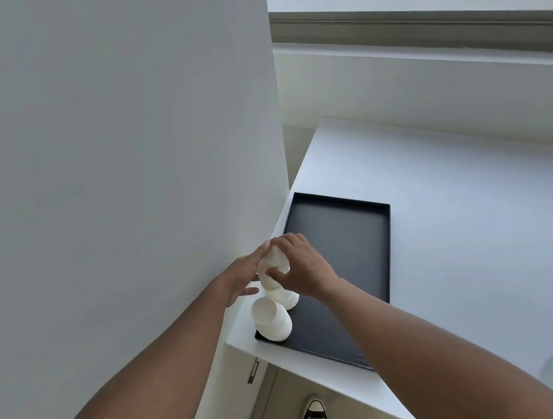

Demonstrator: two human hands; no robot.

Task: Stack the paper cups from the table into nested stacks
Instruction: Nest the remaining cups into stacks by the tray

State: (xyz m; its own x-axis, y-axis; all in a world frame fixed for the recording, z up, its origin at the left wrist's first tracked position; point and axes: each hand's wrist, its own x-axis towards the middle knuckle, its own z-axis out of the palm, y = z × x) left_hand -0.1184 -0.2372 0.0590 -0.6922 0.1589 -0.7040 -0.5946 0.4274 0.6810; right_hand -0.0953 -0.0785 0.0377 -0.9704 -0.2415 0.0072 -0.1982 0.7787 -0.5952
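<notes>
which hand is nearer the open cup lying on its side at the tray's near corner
Left. The left hand is just above that cup, fingers near its rim; the right hand is farther, gripping the cup stack.

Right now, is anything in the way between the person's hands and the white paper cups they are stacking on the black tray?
Nothing visible. The right hand already grips the tall stack of white paper cups, and the left hand touches its side. A shorter cup stack stands beside it on the black rectangular tray.

A shallow rectangular black tray (pixel 348 236) lies on the smooth white tabletop (pixel 474 241), along its left edge beside the wall. A short stack of white paper cups (pixel 272 321) stands in the tray's near left corner; a taller stack (pixel 276 277) stands just behind it, between both hands.
</notes>
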